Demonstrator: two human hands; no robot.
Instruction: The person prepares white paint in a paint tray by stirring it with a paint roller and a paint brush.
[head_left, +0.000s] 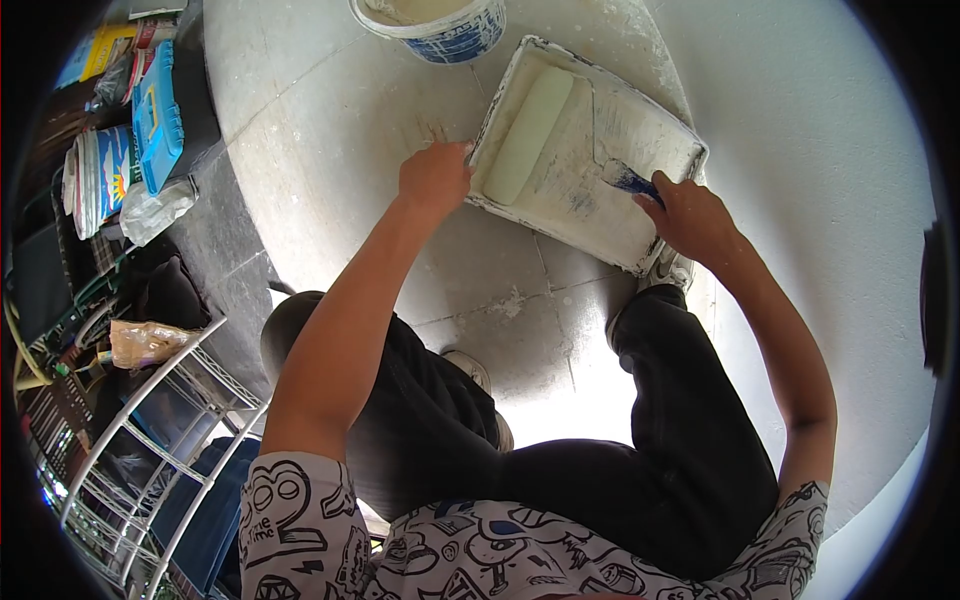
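A paint roller point(530, 136) with a pale, paint-covered sleeve lies across the left end of a paint tray point(640, 235). Its wire frame runs over the tray's sloped floor to a dark blue handle point(630, 178). My right hand point(694, 218) is closed around the end of that handle, at the tray's right side. My left hand point(436, 172) grips the tray's left edge, with its fingertips at the rim and partly hidden. Smears of cream paint coat the tray, and its rim is stained dark.
A paint bucket point(450, 35) with a blue label stands above the tray on the paint-spotted tile floor point(330, 130). The white wall point(820, 180) rises close on the right. To the left are a white metal rack point(190, 465), a blue plastic case point(157, 120) and a plastic bag point(157, 208).
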